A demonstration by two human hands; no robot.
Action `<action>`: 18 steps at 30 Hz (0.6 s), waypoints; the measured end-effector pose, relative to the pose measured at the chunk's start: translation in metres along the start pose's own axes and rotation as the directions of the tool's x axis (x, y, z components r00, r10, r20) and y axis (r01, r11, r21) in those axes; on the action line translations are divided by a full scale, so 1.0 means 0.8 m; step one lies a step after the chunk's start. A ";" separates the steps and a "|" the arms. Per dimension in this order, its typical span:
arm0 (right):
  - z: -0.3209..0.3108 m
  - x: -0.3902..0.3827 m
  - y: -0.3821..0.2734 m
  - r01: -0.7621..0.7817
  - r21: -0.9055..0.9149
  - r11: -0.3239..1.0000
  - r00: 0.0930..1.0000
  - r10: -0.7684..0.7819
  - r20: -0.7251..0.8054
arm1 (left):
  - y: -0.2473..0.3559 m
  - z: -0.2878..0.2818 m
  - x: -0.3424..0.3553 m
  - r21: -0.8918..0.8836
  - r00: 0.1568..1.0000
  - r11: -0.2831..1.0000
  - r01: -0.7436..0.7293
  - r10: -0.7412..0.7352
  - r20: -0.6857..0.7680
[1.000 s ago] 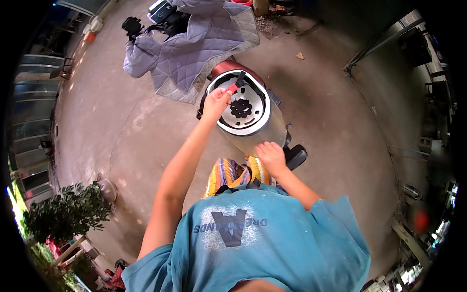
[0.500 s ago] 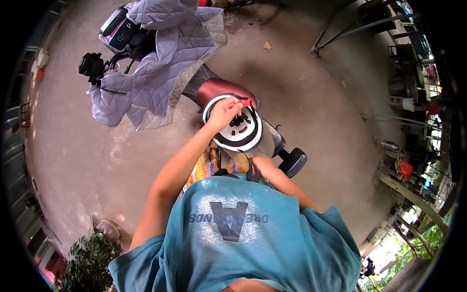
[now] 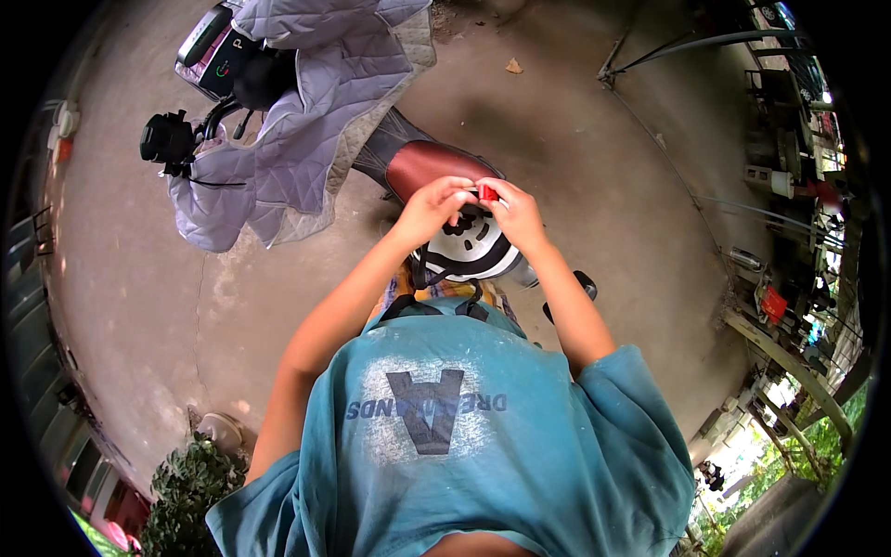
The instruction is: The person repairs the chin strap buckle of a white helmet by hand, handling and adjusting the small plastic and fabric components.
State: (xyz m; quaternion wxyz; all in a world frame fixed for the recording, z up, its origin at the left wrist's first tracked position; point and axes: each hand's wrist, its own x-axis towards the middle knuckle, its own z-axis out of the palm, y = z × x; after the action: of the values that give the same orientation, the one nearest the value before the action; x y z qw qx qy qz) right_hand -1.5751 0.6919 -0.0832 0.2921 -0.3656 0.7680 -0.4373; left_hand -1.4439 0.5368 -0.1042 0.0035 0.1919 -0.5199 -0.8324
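An upturned helmet (image 3: 464, 246) with a white and black inside rests near the rear of the scooter's dark red seat (image 3: 436, 169). Over its far rim, both hands meet at a small red buckle (image 3: 487, 193) on the dark chin strap. My right hand (image 3: 516, 218) pinches the buckle between thumb and fingertips. Close against it, my left hand (image 3: 432, 210) has its fingertips closed at the strap side of the buckle; the exact piece in its grip is partly hidden. A black strap loop hangs over the helmet's near left edge.
A quilted lilac cover (image 3: 306, 139) drapes over the scooter's handlebars at the upper left. Behind the helmet's right side a black scooter part (image 3: 585, 285) sticks out. A potted bush (image 3: 190, 487) stands at lower left, and cluttered shelves line the right. One dry leaf (image 3: 513, 66) lies on the concrete.
My right hand has come up from beside the helmet's near side to the red buckle. The left hand stays by the buckle, and the buckle has shifted slightly right.
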 end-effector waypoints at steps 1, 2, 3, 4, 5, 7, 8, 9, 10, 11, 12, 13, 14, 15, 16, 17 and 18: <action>0.003 0.001 0.015 -0.109 0.188 0.976 0.994 0.108 0.019 | 0.012 -0.007 -0.008 -0.050 0.999 0.998 -0.042 0.042 0.000; 0.004 0.001 0.029 -0.214 0.366 0.906 0.976 0.208 0.057 | 0.026 -0.016 -0.019 -0.006 0.999 1.000 -0.026 0.026 -0.046; 0.002 0.003 0.029 -0.225 0.511 0.830 0.974 0.204 0.098 | 0.042 -0.025 -0.031 -0.055 0.998 0.998 -0.025 0.021 -0.061; -0.002 0.005 0.029 -0.219 0.586 0.780 0.975 0.188 0.114 | 0.065 -0.031 -0.044 -0.027 0.997 0.999 -0.029 0.027 -0.077; -0.005 0.006 0.028 -0.217 0.654 0.724 0.976 0.174 0.131 | 0.075 -0.036 -0.053 -0.095 0.994 0.995 -0.021 0.011 -0.110; -0.010 0.004 0.042 -0.218 0.805 0.552 0.976 0.120 0.182 | 0.118 -0.024 -0.075 -0.357 0.993 0.934 -0.009 -0.032 -0.109; -0.010 0.006 0.051 -0.237 0.842 0.485 0.971 0.096 0.218 | 0.128 -0.018 -0.085 -0.464 0.995 0.886 -0.002 -0.046 -0.091; -0.010 0.008 0.059 -0.255 0.874 0.414 0.966 0.071 0.249 | 0.130 -0.011 -0.090 -0.471 0.994 0.882 0.020 -0.068 -0.086; -0.010 0.009 0.067 -0.274 0.900 0.339 0.960 0.044 0.276 | 0.130 -0.004 -0.094 -0.477 0.993 0.878 0.042 -0.091 -0.080; -0.010 0.008 0.076 -0.288 0.903 0.318 0.956 0.044 0.290 | 0.128 0.001 -0.095 -0.482 0.991 0.873 0.065 -0.115 -0.073; -0.010 0.008 0.079 -0.315 0.902 0.295 0.948 0.046 0.316 | 0.120 0.005 -0.094 -0.494 0.992 0.866 0.074 -0.116 -0.054; -0.011 0.009 0.080 -0.342 0.900 0.272 0.939 0.048 0.342 | 0.109 0.010 -0.092 -0.505 0.993 0.859 0.084 -0.117 -0.035; -0.011 0.009 0.083 -0.367 0.896 0.249 0.929 0.050 0.367 | 0.101 0.017 -0.089 -0.516 0.993 0.851 0.093 -0.118 -0.015; -0.010 0.009 0.089 -0.376 0.893 0.250 0.926 0.061 0.373 | 0.103 0.031 -0.078 -0.400 0.984 0.912 0.095 -0.147 -0.100; -0.009 0.009 0.092 -0.375 0.897 0.233 0.926 0.052 0.374 | 0.100 0.035 -0.068 -0.338 0.980 0.938 0.080 -0.136 -0.143; -0.008 0.008 0.094 -0.375 0.902 0.216 0.926 0.044 0.375 | 0.097 0.036 -0.057 -0.275 0.975 0.959 0.068 -0.122 -0.185; -0.009 0.010 0.093 -0.371 0.906 0.203 0.927 0.034 0.372 | 0.095 0.040 -0.049 -0.208 0.970 0.977 0.054 -0.101 -0.221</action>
State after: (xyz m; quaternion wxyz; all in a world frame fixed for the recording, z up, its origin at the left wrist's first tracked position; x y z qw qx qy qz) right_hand -1.6080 0.7149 -0.1468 0.6116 -0.0568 0.3248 -0.7191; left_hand -1.4331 0.5378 -0.0134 0.0504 0.3062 -0.4214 -0.8522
